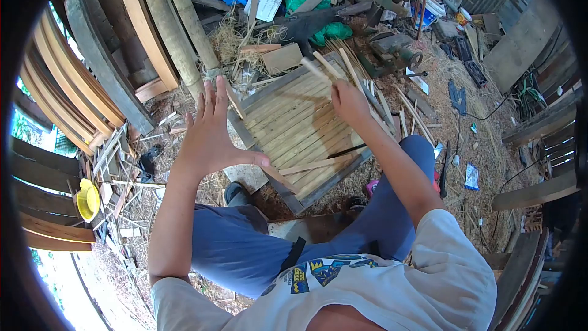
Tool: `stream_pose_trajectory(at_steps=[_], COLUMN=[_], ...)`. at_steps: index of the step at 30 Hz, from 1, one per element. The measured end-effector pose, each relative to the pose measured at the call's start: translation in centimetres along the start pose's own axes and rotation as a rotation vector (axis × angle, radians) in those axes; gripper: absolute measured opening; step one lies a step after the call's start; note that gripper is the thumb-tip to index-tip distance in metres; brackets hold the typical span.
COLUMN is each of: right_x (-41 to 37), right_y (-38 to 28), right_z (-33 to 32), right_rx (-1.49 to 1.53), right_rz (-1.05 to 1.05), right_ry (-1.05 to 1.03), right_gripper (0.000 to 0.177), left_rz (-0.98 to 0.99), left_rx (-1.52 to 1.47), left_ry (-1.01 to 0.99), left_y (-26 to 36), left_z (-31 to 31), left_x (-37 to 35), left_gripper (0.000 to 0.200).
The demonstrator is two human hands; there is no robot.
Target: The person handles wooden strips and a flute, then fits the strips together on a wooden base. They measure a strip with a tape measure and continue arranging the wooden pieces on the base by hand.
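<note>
Bamboo strip (pixel 316 71) gripped by right hand (pixel 349 103), left hand (pixel 211 138) spread

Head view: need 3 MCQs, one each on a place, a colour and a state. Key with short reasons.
1. Where is the yellow bowl?
A on the person's lap
B on the ground at far left
C on a shelf
2. What colour are the trousers?
A blue
B red
C green
3. How is the left hand?
A clenched fist
B open, fingers spread
C flat on the ground

Key:
1 B, it lies among scraps left of the person.
2 A, both legs are blue.
3 B, it holds nothing at the edge of the panel, while the right hand grips a slat.
</note>
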State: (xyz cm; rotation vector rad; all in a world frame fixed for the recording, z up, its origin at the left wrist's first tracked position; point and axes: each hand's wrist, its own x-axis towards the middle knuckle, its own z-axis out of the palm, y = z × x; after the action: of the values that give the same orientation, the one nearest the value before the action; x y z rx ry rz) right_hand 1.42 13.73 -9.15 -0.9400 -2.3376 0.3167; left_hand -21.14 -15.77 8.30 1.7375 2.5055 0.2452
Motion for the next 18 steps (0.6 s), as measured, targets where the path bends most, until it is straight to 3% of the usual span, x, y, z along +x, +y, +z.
stream_pose_trajectory(at_steps=[4,7,18], right_x=[3.5,6.0,10.7], right_y=[2.2,5.1,6.2], right_z=[-0.1,0.8,1.5], right_rx=[0.134,0.500,0.688], right_rz=[0.062,0.104,0.092], right_ry=[0.193,0.149,0.147], right_gripper=[0.015,0.011,0.015], left_rz=[0.009,0.016,-0.023], left_rx=[-0.003,0.020,0.060], left_ry=[0.002,-0.006,-0.045], left_y=[-0.4,-0.4,0.4], left_z=[0.2,0.2,-0.7], left_x=[0.2,0.3,0.3], left_gripper=[0.182,0.182,0.184])
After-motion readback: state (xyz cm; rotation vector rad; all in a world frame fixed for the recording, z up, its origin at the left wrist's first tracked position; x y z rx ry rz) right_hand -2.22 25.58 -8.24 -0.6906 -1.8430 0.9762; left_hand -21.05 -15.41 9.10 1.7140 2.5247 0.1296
